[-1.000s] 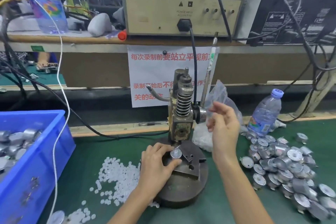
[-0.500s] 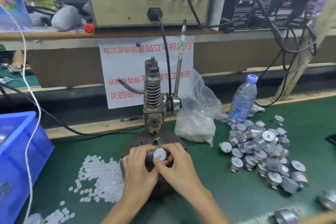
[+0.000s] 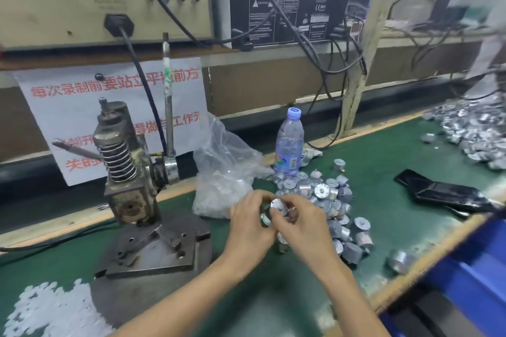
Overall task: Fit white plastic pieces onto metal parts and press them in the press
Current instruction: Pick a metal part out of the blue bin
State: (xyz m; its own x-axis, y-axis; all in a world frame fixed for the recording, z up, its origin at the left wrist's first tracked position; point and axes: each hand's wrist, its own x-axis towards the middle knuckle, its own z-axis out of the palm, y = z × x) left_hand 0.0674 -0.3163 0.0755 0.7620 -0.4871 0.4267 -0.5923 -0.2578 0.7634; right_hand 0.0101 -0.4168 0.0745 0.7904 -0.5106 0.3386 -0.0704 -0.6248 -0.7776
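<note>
Being gripped in both hands: one round metal part (image 3: 277,206), over the green mat (image 3: 397,224), between the press (image 3: 128,172) and the pile of metal parts (image 3: 328,194). Fingers of the left hand (image 3: 249,224) are being curled round its left side; the right hand (image 3: 304,224) is being pinched onto its right edge. Loose white plastic pieces (image 3: 49,306) are lying left of the press, well apart.

Even, fairly bright light from above, with soft shadows beneath the press (image 3: 128,172). Small glints on the metal parts (image 3: 323,191) right of the press. Far right of it the frame smears with blur; straight edges bow
</note>
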